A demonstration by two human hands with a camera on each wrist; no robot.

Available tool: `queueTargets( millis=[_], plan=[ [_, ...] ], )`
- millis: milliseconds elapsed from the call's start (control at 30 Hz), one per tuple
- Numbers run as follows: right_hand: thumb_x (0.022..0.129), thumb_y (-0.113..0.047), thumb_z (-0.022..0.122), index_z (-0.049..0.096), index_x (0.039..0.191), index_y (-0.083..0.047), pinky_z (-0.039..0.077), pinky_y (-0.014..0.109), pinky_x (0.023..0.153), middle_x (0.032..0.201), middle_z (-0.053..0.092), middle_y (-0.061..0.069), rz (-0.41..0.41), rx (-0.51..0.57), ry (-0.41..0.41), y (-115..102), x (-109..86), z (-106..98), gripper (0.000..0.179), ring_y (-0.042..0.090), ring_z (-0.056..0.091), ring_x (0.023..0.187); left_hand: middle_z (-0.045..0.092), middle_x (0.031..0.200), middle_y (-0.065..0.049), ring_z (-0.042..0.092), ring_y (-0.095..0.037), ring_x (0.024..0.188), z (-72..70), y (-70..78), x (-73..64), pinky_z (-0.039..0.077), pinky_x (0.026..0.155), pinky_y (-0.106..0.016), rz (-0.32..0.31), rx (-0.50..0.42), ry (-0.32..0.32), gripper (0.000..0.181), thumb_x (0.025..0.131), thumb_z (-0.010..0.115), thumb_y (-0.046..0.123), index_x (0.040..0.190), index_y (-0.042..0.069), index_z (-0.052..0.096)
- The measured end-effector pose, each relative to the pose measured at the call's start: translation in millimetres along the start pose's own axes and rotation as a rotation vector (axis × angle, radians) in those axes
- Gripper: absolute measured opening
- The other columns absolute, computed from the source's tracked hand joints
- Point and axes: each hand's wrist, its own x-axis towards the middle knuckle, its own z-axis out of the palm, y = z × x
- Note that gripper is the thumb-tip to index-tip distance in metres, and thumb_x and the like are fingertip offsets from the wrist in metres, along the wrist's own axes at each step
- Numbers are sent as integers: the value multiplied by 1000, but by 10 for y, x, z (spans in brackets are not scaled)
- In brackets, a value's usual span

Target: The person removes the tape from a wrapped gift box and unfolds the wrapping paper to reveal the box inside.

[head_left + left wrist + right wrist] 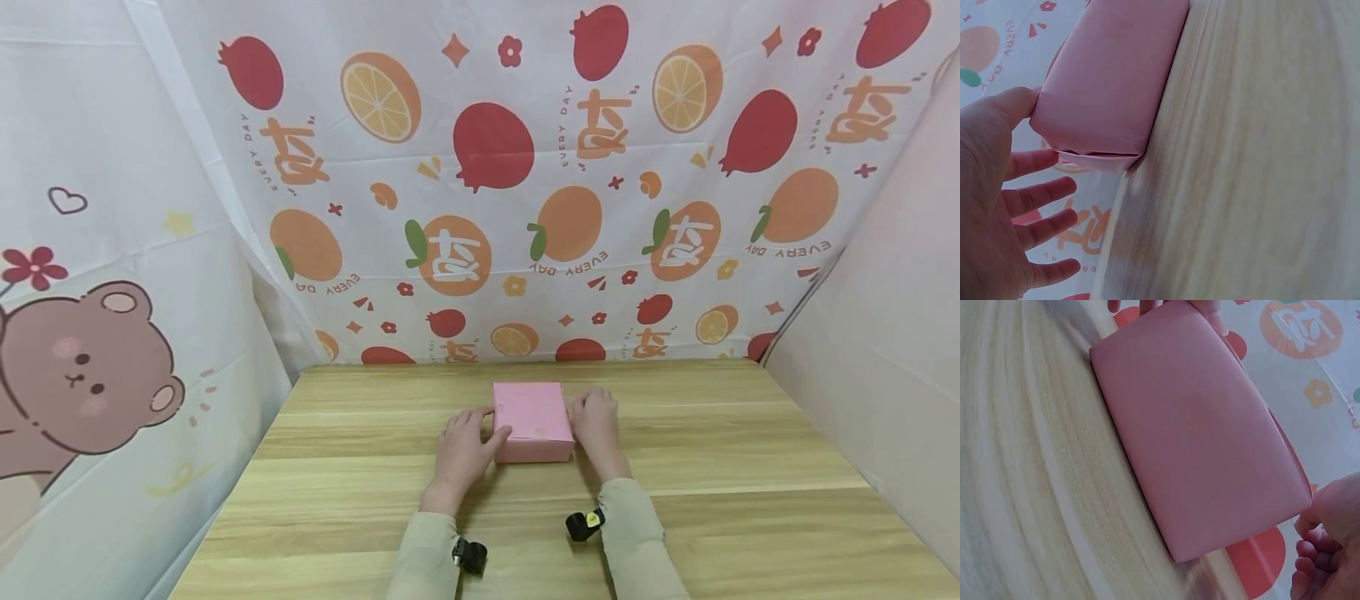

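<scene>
A pink box [532, 412] sits on the wooden table between the two hands. At its left side, my left hand [462, 454] lays the thumb on the top edge near the front corner and the index finger against the side. The other fingers of that hand [997, 200] spread out straight, apart from the box. My right hand [598, 429] is at the box's right side. Its thumb and index finger pinch the edge of the top at a corner, and the remaining fingers [1310, 565] curl in. A narrow gap shows along a folded flap [1100, 161] of the box.
The wooden table [360, 500] extends around the box. Behind it hangs a white cloth [495, 242] printed with fruit, and a bear-printed cloth [90, 367] hangs at the left. Each sleeve carries a small black wrist camera [470, 556].
</scene>
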Motion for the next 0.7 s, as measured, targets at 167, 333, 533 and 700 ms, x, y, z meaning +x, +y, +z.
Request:
queueTargets(
  millis=[167, 333, 533, 700],
  plan=[
    [83, -13, 50, 56, 87, 5, 43, 42, 76, 88, 57, 21, 2, 1, 8, 30, 3, 1, 19, 36, 51, 85, 57, 121, -5, 49, -28, 115, -1, 0, 3, 39, 90, -50, 5, 3, 0, 57, 81, 51, 58, 121, 18, 55],
    [81, -11, 51, 56, 85, 5, 42, 43, 75, 86, 56, 21, -15, 4, 17, 45, -4, -4, 17, 36, 51, 84, 57, 121, -5, 49, -28, 115, -8, 8, -4, 39, 90, -51, 6, -6, 6, 57, 80, 53, 58, 121, 18, 55],
    [79, -8, 55, 58, 80, 4, 43, 44, 74, 81, 57, 21, -32, -6, 65, 104, 7, -34, 13, 36, 53, 80, 56, 122, -5, 48, -28, 116, -2, 3, -3, 39, 90, -51, 3, -12, -11, 58, 80, 51, 59, 121, 17, 54],
    [78, -8, 54, 59, 79, 3, 44, 45, 74, 81, 57, 20, -19, 1, 60, 175, 40, -58, 12, 36, 54, 81, 54, 126, -6, 46, -29, 118, -8, 3, 1, 37, 93, -51, -6, -26, -16, 61, 80, 52, 58, 127, 19, 49]
  ],
)
